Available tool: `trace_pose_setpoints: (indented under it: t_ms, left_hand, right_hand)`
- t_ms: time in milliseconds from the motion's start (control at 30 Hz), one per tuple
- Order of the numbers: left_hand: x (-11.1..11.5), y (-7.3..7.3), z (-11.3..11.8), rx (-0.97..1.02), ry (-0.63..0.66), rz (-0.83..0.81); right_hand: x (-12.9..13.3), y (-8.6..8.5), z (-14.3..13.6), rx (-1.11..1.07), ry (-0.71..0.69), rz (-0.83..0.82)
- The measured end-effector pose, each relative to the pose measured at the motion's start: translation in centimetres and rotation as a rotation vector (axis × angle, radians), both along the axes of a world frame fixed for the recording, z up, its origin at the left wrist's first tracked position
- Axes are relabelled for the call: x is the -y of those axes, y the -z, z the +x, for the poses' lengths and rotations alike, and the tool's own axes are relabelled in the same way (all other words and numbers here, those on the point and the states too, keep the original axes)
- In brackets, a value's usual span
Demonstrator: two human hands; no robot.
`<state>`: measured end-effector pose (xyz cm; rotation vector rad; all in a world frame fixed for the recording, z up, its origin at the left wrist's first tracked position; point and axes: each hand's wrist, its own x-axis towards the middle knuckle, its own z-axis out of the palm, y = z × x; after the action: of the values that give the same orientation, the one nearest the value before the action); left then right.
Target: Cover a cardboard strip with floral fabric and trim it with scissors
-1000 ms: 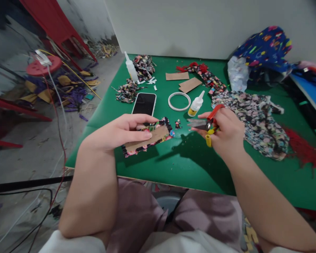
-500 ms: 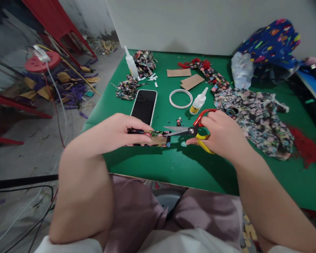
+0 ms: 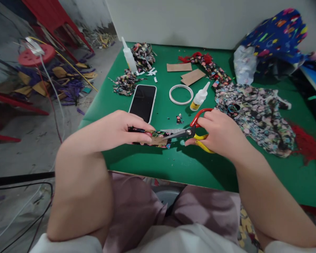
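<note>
Plainly, the green surface (image 3: pixel 147 164) stretched under my work, and keeping my wrists low over it seemed the best way to steady the cut. My right hand (image 3: pixel 218 133) gripped the scissors (image 3: pixel 189 132) by their red and yellow handles, blades parted; short snips near the tips would, I judged, serve better than one long bite. My left hand (image 3: pixel 129 130) pinched the card-backed flowered strip (image 3: pixel 157 142), whose free end lay at the blades, and that thumb wanted keeping well back. Following the cloth border and sparing the brown card looked wise too. The strip's other end was hidden in my grasp. Whether the blades had bitten into cloth or merely crossed over it, I couldn't tell. Just beyond, a patterned scrap (image 3: pixel 179 119) was too tiny to make out.
</note>
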<state>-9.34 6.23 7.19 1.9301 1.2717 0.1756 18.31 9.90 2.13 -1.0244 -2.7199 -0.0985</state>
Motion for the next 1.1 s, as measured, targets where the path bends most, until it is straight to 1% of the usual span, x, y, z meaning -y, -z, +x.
trace_pose_setpoints:
  t_ms: [233,567,967,1100]
  left_hand:
    - [-0.1,-0.05,0.18,0.014,0.01,-0.08]
    - [-0.31,0.21,-0.09,-0.025,0.085,-0.107]
    - [-0.32,0.14,-0.12,-0.02,0.073,-0.099]
    - [-0.27,0.2,-0.11,-0.007,0.042,-0.114]
  right_hand:
    - [-0.01,0.24,-0.12,-0.013,-0.008,0.032]
    - [0.03,0.26,-0.27,0.001,-0.01,0.048]
    - [-0.11,0.27,-0.21,0.036,-0.006,0.074]
    - [-0.17,0.47,-0.14,0.049,0.006,0.1]
